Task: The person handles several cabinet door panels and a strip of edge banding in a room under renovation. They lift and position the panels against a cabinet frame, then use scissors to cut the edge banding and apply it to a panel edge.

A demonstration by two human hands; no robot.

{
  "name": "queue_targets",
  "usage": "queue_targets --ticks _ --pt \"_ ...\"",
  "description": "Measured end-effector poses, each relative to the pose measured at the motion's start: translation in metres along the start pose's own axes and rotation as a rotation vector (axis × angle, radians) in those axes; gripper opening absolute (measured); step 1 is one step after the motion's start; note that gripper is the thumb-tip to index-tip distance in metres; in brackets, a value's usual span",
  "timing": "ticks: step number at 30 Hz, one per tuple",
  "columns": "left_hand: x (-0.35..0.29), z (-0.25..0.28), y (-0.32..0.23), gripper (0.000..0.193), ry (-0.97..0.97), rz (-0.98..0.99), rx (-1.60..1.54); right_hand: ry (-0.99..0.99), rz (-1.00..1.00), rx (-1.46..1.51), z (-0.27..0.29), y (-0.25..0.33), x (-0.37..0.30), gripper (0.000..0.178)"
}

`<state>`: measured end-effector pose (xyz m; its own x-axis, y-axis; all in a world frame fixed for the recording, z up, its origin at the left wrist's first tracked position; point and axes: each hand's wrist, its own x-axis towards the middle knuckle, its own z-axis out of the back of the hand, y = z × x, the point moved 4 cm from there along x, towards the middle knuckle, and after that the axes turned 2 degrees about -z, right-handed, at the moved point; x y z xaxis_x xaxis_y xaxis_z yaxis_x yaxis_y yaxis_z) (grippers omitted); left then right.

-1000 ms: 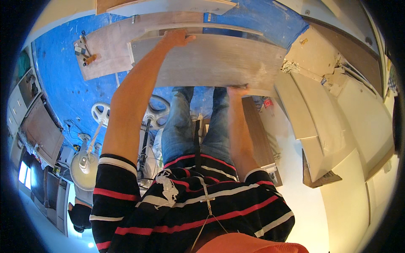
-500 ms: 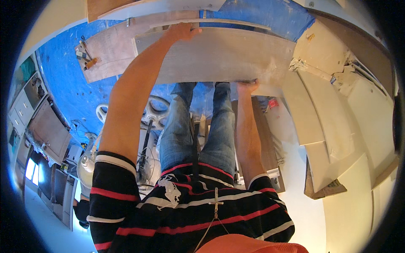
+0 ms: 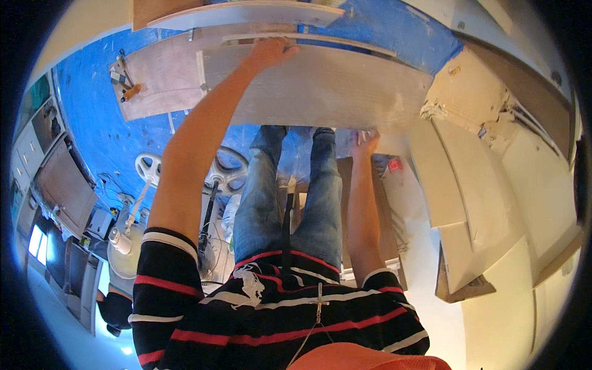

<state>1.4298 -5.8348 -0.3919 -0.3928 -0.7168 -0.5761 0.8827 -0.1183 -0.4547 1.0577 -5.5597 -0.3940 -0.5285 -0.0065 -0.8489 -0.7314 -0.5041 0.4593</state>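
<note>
As before, both hands (left [image 3: 271, 50], right [image 3: 365, 143]) grip panel [image 3: 320, 86]

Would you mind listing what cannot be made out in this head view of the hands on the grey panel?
- Left hand: its fingertips curl over the far edge of the grey panel, so the grip is hidden.
- Right hand: partly tucked under the panel's near edge; its fingers cannot be seen.
- Small tools on the brown board: too small to identify.
- White fan: its base is hidden behind the striped sleeve.
</note>
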Motion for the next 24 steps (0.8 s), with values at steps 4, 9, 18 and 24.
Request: queue_targets --ticks 4,9,18,24 --pt "-0.034 0.024 0.008 0.04 -0.472 -0.029 -0.135 -0.131 0.727 -0.358 -0.005 0.056 -0.046 0.041" --pt "-0.093 0.044 0.043 0.029 -0.73 0.095 -0.289 0.118 1.115 -0.774 -0.092 0.071 -0.118 0.032" --pt "-0.21 0.022 0.138 0.025 -1.058 0.219 -0.392 0.417 1.294 -1.045 -0.167 0.02 -0.145 0.031" --pt "-0.232 -0.003 0.148 0.029 -0.831 0.347 -0.606 0.314 1.035 -0.972 -0.105 0.066 -0.071 0.036"
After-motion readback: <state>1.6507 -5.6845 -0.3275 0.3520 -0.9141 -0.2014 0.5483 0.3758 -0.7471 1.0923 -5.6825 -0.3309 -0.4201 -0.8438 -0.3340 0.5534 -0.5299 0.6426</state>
